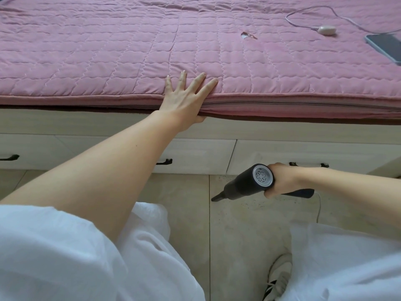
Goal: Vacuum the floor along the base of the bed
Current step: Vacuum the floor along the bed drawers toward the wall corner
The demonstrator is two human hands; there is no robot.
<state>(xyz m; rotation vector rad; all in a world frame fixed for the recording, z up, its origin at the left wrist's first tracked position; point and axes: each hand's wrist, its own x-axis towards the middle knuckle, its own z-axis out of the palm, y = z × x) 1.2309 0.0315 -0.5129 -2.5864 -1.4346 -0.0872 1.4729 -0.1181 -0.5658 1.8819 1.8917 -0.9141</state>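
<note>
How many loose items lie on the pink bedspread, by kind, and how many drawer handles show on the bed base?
Phone: 1
White oval controller on a cable: 1
Black drawer handles: 3
Total: 5

Soft, even daylight; source not in view. No hard shadows: faint shade under mattress edge (282,115), dim band along drawer fronts (303,155). Pink quilt (108,51) evenly lit, stitching crisp. Mild sheen on phone screen (384,45) at right edge, no strong glare. White clothing (54,257) at bottom near overexposed, soft, little fold detail. Wide-angle bend: bed edge bows, far corners stretched. Floor tiles (227,224) sharp, specks visible. Vacuum (253,181) in focus.
</note>
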